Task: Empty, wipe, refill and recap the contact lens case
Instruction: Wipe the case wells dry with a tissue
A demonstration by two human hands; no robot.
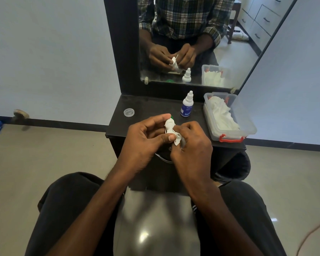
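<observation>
Over the front edge of the black dressing table [155, 106], my left hand [144, 139] holds a white contact lens case [169, 125] between thumb and fingers. My right hand [190, 143] pinches a white tissue [178, 139] against the lower part of the case. A bit of green [172, 117], perhaps a cap, shows just behind the case. A clear round cap [129, 112] lies on the table to the left. The white solution bottle [187, 105] with a blue label stands upright behind my hands, its cap on.
A clear plastic box [248, 126] with a red latch, holding white tissues, sits at the table's right. A mirror [192, 39] stands at the back and reflects my hands. A black bin [235, 167] is under the table's right corner. My knees are below.
</observation>
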